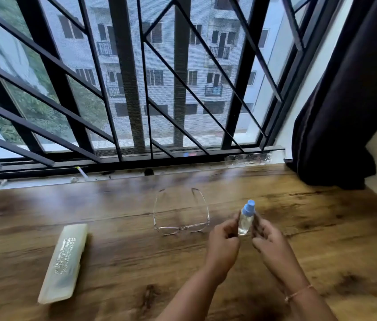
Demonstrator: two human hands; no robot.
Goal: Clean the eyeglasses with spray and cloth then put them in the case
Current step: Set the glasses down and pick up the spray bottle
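Observation:
A small clear spray bottle [246, 220] with a blue nozzle stands upright between my two hands, just right of centre. My left hand [223, 242] pinches its left side and my right hand [266, 237] holds its right side. Thin clear-framed eyeglasses [181, 225] lie on the wooden table [113, 228] to the left of the bottle, arms unfolded and pointing toward the window. A pale, closed glasses case [63, 262] lies farther left, angled. No cloth is visible.
A barred window [136, 89] runs along the table's far edge, with small debris on the sill. A dark curtain [345, 100] hangs at the right, reaching down onto the table's back right corner.

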